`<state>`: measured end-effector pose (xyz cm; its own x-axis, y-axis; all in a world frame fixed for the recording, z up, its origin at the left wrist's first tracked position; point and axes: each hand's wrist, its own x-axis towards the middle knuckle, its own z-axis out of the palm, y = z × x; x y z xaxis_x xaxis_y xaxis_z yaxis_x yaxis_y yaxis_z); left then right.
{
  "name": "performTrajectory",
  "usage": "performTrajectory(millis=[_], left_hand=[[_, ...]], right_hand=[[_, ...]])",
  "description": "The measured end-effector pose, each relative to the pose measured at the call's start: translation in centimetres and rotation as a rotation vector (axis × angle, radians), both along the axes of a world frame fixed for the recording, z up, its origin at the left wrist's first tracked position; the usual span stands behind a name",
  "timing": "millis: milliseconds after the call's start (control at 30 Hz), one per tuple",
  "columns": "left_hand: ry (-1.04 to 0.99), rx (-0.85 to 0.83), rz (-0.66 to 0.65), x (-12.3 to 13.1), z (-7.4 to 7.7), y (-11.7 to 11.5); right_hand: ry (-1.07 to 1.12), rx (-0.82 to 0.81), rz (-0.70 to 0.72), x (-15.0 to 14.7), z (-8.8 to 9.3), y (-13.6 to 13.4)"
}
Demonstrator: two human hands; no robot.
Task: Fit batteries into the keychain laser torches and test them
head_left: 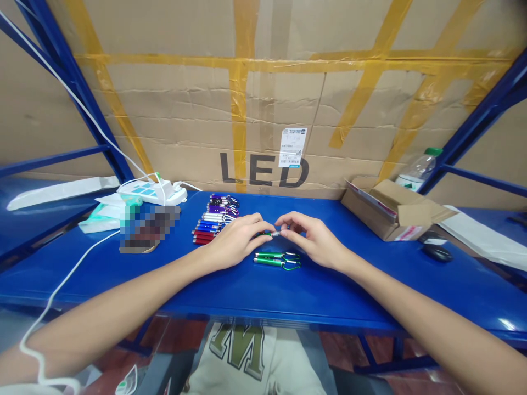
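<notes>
Above the middle of the blue table, my left hand (234,238) and my right hand (315,240) meet over a small penlight (275,234). Fingers of both hands pinch it from opposite ends; a bit of green and a silvery section show between the fingertips, and the rest is covered. Just below my hands, two green penlights (268,262) with carabiner clips lie side by side. Beyond my left hand is a column of similar penlights (211,226) in red, blue, silver, purple and black, partly hidden by that hand.
A white power strip (164,193) with cables stands at the back left, near a pixelated object (150,230). At right are an open cardboard box (395,211), a black mouse (437,252) and a clear bottle (422,167). A large taped carton (263,109) walls off the back.
</notes>
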<state>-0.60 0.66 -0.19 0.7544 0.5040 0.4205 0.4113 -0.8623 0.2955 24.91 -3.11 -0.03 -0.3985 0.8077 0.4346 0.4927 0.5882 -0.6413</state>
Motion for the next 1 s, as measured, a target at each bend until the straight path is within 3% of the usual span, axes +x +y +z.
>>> performTrajectory(millis=[567,800,1000], left_hand=[[0.018,0.102,-0.020,0.02,-0.14,0.08],[0.030,0.161,-0.036,0.03,0.03,-0.11],[0.023,0.196,-0.059,-0.01,0.20,-0.29]], right_hand=[[-0.064,0.060,0.029,-0.27,0.27,-0.41],[0.065,-0.087,0.045,-0.42,-0.26,-0.24],[0.270,-0.336,0.054,-0.59,-0.49,0.16]])
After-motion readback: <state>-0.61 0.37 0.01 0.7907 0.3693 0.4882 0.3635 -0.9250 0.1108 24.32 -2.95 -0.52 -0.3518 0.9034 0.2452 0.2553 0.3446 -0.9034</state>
